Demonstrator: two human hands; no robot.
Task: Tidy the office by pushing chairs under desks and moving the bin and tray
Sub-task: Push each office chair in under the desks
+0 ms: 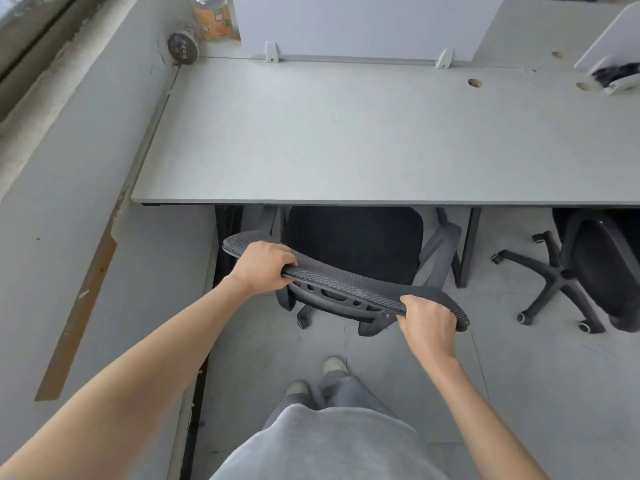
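Both hands — left hand (264,266), right hand (428,320) — grip the top of the mesh chair (346,285), its seat partly under the desk (346,133); a straight, even push should keep the armrests clear.

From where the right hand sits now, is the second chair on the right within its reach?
Probably yes. The right hand grips the backrest, and only bare floor lies between it and the second chair, though it must let go first.
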